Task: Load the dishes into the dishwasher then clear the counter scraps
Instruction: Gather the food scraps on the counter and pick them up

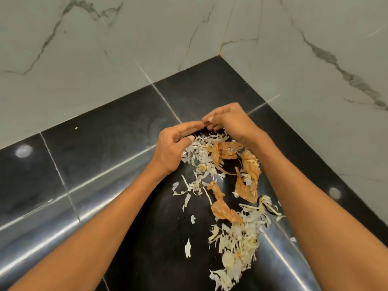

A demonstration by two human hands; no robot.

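Single head view, steep downward, close over counter corner [130, 127]

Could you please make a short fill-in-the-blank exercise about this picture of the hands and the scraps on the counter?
1. The scraps lie on a counter whose colour is ____.
2. The left hand and the right hand meet at the ____ end of the scraps.
3. Among the pale shreds lie larger peels whose colour is ____.
4. The wall behind the counter looks like white ____ with grey veins.

Missing words: black; far; orange-brown; marble
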